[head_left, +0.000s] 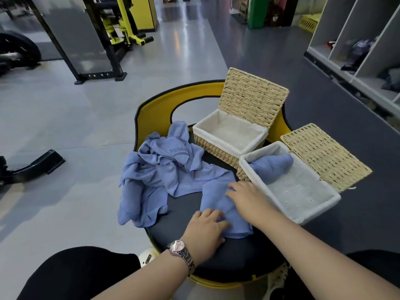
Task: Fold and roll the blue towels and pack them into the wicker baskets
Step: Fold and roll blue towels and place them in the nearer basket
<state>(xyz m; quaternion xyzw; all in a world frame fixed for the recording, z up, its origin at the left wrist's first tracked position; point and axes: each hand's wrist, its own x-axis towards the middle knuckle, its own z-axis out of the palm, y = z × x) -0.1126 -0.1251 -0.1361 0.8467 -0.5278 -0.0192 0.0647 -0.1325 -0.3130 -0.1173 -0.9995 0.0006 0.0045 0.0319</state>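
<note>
i'm looking down over both arms at a dark padded seat (186, 211) with yellow trim. a folded blue towel (218, 204) lies flat on it right in front of me, and both hands are on it. my left hand (205, 226) lies with straight fingers pressing the near left edge; my right hand (246, 198) lies flat across the upper right part, fingers spread and relaxed, gripping nothing. neither hand is curled round the cloth.

further left sits a loose heap of blue towels (160, 169), crumpled, one showing printed letters. two wicker baskets stand to the right with lids tipped back: the far basket (229, 135) shows only its white liner, the near basket (287, 182) holds one rolled towel (270, 167) at its far end, with bare liner in front of it.

this cloth looks thin, light and limp, so i judge it will sag and lose its fold if lifted by one corner. better to keep it flat on the seat, pin one short end with straight fingers, and roll from the near edge, thumbs tucked under. the seat surface may be a bit slick; i can't tell from here. once rolled, take it round the middle so the roll stays tight on its way to the near basket.
</note>
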